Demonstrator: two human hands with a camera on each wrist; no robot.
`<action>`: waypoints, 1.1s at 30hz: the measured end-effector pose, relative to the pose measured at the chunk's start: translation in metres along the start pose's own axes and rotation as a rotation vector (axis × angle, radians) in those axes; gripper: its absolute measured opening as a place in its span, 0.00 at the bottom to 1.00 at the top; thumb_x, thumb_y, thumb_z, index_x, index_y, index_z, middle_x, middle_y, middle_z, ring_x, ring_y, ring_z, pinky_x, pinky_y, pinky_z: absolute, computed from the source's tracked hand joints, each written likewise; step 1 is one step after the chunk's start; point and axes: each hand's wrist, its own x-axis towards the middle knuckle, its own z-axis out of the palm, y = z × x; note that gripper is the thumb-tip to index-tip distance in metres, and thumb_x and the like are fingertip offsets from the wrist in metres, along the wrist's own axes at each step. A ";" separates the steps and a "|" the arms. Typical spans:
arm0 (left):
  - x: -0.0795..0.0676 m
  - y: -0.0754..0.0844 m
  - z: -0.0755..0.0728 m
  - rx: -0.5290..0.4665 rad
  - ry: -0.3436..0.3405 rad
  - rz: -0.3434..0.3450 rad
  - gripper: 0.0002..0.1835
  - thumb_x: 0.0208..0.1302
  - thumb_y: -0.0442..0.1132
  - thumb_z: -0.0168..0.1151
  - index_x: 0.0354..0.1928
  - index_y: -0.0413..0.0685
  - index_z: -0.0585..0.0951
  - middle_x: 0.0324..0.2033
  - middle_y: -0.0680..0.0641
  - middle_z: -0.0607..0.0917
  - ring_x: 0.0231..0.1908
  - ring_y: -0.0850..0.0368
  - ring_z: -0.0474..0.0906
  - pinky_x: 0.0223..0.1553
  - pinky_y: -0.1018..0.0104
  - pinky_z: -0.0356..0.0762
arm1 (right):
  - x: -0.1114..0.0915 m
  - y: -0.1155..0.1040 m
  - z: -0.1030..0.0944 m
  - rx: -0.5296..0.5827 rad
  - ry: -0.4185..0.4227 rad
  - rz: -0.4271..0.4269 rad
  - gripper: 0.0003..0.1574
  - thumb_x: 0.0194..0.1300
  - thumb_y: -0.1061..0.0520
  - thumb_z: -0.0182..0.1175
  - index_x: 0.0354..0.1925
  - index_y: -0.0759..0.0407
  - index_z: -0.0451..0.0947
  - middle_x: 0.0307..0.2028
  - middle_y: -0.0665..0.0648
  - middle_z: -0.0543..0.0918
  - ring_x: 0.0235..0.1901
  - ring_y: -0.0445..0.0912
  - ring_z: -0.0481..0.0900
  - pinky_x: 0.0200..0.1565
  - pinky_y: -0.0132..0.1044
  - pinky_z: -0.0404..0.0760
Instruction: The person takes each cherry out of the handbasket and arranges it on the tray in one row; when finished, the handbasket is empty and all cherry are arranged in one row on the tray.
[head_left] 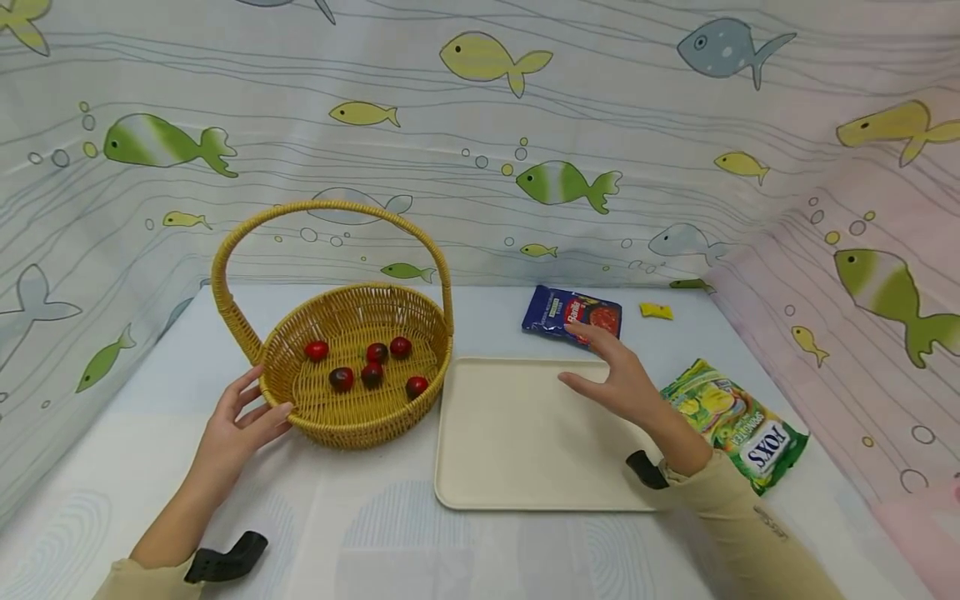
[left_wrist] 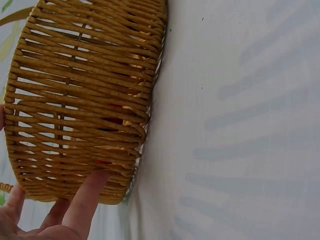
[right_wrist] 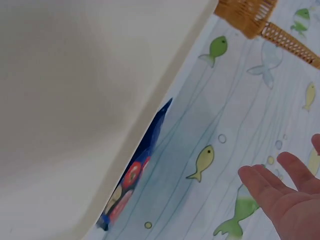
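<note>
My left hand (head_left: 242,421) rests against the left side of a wicker basket (head_left: 360,433), with its thumb at the rim and its fingers spread. In the left wrist view, a finger (left_wrist: 87,200) touches the basket's woven wall (left_wrist: 80,100). Several small dark red fruits (head_left: 341,379) lie inside the basket. Over the right part of a cream tray (head_left: 517,442), my right hand (head_left: 626,383) hovers with fingers and thumb apart, holding nothing. Just beyond its fingers lies a dark blue packet (head_left: 546,312).
A green Fox's bag (head_left: 738,425) lies right of the tray, close to the right forearm. At the back right is a small yellow wrapped piece (head_left: 656,311). The basket's tall handle (head_left: 330,206) arches upright. A fish-patterned curtain (head_left: 480,133) encloses the white table (head_left: 360,500).
</note>
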 end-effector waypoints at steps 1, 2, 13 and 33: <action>0.001 -0.003 -0.001 -0.003 0.001 0.005 0.41 0.63 0.42 0.62 0.71 0.62 0.50 0.63 0.33 0.50 0.47 0.75 0.69 0.39 0.73 0.79 | 0.002 -0.002 0.002 0.009 0.000 -0.009 0.41 0.55 0.54 0.68 0.65 0.53 0.65 0.63 0.55 0.66 0.62 0.50 0.63 0.59 0.52 0.66; 0.003 -0.006 -0.001 -0.012 0.003 0.013 0.41 0.62 0.42 0.62 0.71 0.62 0.50 0.63 0.33 0.51 0.47 0.75 0.70 0.39 0.72 0.79 | 0.003 -0.003 0.003 0.016 0.000 -0.017 0.41 0.55 0.55 0.68 0.65 0.53 0.65 0.63 0.55 0.66 0.63 0.49 0.62 0.60 0.51 0.66; 0.001 -0.006 0.001 -0.005 0.007 0.016 0.41 0.63 0.42 0.61 0.72 0.63 0.49 0.63 0.33 0.50 0.47 0.75 0.69 0.38 0.73 0.79 | 0.019 -0.058 0.021 0.127 -0.054 -0.043 0.36 0.55 0.65 0.66 0.61 0.69 0.66 0.61 0.65 0.67 0.62 0.55 0.63 0.60 0.50 0.65; -0.003 0.007 0.006 -0.021 0.011 0.009 0.41 0.64 0.39 0.59 0.72 0.59 0.48 0.62 0.33 0.51 0.45 0.74 0.69 0.38 0.74 0.79 | 0.047 -0.076 0.059 0.271 -0.125 -0.175 0.36 0.53 0.68 0.67 0.59 0.73 0.67 0.58 0.68 0.69 0.59 0.57 0.66 0.60 0.48 0.66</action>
